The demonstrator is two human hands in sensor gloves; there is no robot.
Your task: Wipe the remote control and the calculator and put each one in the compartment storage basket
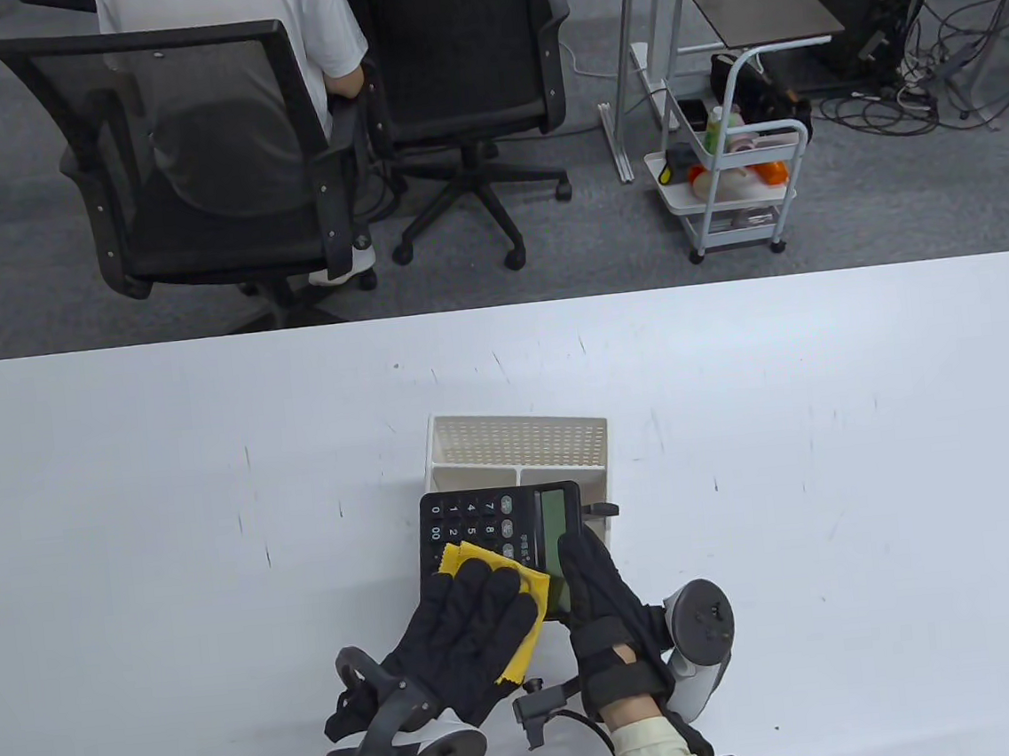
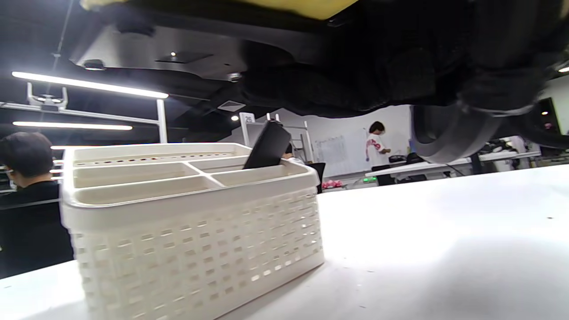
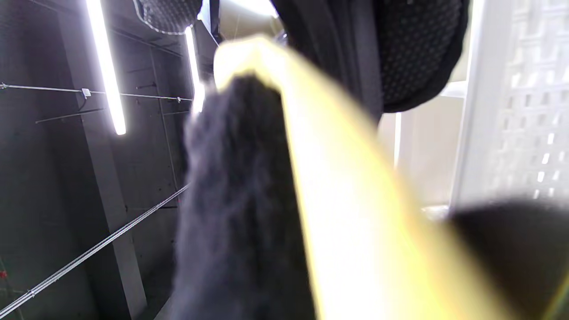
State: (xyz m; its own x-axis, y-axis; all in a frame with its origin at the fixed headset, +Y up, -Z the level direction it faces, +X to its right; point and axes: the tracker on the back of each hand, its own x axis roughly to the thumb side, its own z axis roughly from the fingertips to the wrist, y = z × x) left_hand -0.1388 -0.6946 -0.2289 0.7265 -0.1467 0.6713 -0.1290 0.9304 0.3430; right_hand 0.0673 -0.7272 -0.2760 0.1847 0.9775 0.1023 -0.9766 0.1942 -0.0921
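The black calculator (image 1: pixel 483 523) is held keys-up just in front of the white compartment basket (image 1: pixel 518 443). My right hand (image 1: pixel 589 566) grips its right end, beside the display. My left hand (image 1: pixel 477 603) lies flat with spread fingers on a yellow cloth (image 1: pixel 524 585), pressing it onto the calculator's near half. The black remote control (image 2: pixel 266 146) stands tilted in a right-hand compartment of the basket (image 2: pixel 195 249); its tip (image 1: pixel 602 508) shows past the calculator in the table view. The right wrist view shows only the blurred cloth (image 3: pixel 346 200) and the basket wall (image 3: pixel 524 111).
The white table (image 1: pixel 833 453) stretches wide on both sides of the basket. Beyond its far edge stand two black office chairs (image 1: pixel 207 157), one with a person seated, and a small white trolley (image 1: pixel 736 186).
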